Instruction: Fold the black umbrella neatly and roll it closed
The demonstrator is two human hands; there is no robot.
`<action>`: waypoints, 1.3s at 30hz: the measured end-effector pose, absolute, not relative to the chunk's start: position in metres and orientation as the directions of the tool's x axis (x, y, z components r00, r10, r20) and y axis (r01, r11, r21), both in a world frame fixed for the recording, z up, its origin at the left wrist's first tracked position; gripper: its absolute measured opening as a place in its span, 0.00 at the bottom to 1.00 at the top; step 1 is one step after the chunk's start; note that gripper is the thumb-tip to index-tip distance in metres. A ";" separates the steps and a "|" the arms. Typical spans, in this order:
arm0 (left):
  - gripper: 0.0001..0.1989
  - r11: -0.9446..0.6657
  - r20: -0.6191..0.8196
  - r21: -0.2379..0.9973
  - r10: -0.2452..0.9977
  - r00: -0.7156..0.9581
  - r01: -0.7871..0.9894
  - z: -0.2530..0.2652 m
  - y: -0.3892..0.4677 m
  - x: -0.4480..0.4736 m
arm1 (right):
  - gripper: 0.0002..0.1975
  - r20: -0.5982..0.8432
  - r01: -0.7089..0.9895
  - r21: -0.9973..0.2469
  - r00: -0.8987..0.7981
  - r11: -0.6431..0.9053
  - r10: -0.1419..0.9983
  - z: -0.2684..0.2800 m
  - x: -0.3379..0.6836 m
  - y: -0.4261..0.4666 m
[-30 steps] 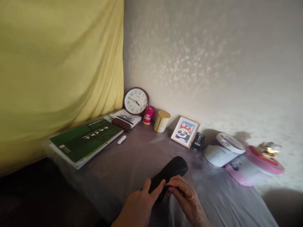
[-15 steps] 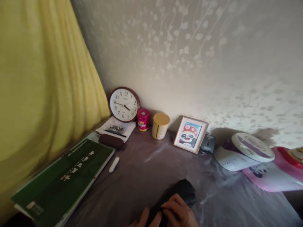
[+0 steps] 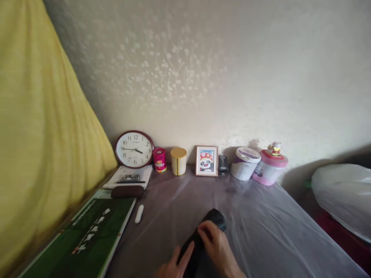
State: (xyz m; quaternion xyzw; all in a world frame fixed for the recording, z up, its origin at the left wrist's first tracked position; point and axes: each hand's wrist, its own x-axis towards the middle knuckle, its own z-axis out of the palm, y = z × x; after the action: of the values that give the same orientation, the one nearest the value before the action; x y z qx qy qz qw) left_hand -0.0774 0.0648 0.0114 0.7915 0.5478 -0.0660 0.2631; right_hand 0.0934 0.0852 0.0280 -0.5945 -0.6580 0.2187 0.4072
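Observation:
A long, dark black fabric bundle (image 3: 216, 217) lies slantwise on the grey cloth-covered table, its far end pointing away to the right. What kind of thing it is, I cannot make out. My right hand (image 3: 216, 243) is on its right side, with thumb and forefinger pinched together on the fabric near the middle. At the bottom edge, my left hand (image 3: 175, 264) grips the nearer part from the left, its fingers along the fabric. The near end of the bundle runs out of view.
On the left lie a green book (image 3: 87, 235), a white stick-like object (image 3: 139, 214) and a brown case (image 3: 127, 192). Along the wall stand a clock (image 3: 135, 150), a pink tub (image 3: 159, 160), a yellow-lidded tub (image 3: 178, 162), a framed panda picture (image 3: 206, 161) and two larger tubs (image 3: 245, 166).
My view has tilted up and turned right, bringing a white plastic bag at the right into sight. Both hands stay on the black bundle, and more of the right hand shows.

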 end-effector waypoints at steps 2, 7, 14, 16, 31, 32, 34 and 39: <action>0.40 -0.367 -0.281 0.355 0.836 0.472 0.860 0.015 0.054 -0.091 | 0.08 0.334 0.620 -0.757 0.095 0.207 0.938 0.028 0.086 0.070; 0.38 -0.424 -0.095 0.375 0.867 0.490 0.824 0.024 0.030 -0.115 | 0.16 0.470 0.697 -0.609 -0.068 0.379 0.880 0.023 0.061 0.041; 0.37 -0.438 -0.003 0.414 0.876 0.482 0.798 0.020 0.023 -0.121 | 0.18 0.565 0.740 -0.513 -0.090 0.435 0.820 0.013 0.060 0.043; 0.37 -0.440 0.009 0.401 0.879 0.477 0.803 0.019 0.022 -0.119 | 0.18 0.560 0.748 -0.514 -0.077 0.419 0.825 0.017 0.062 0.046; 0.34 -0.411 0.003 0.375 0.897 0.443 0.831 0.018 0.017 -0.112 | 0.11 0.432 0.359 -0.849 0.050 0.388 0.900 0.011 0.065 0.054; 0.35 -0.409 0.001 0.382 0.897 0.443 0.828 0.018 0.018 -0.112 | 0.10 0.407 0.285 -0.883 0.070 0.373 0.911 0.013 0.070 0.049; 0.36 -0.407 -0.004 0.401 0.895 0.446 0.820 0.017 0.019 -0.113 | 0.10 0.355 0.194 -0.923 0.088 0.333 0.931 0.016 0.083 0.037; 0.42 -0.394 -0.023 0.474 0.889 0.458 0.788 0.015 0.022 -0.117 | 0.13 0.236 0.153 -0.968 0.269 0.201 0.934 0.015 0.122 0.015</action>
State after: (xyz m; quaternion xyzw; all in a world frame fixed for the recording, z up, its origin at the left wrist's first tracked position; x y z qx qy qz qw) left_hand -0.1165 0.0225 0.0149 0.8264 0.5071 0.1179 0.2145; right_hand 0.1223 0.0153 0.0152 -0.5379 -0.5050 0.3320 0.5877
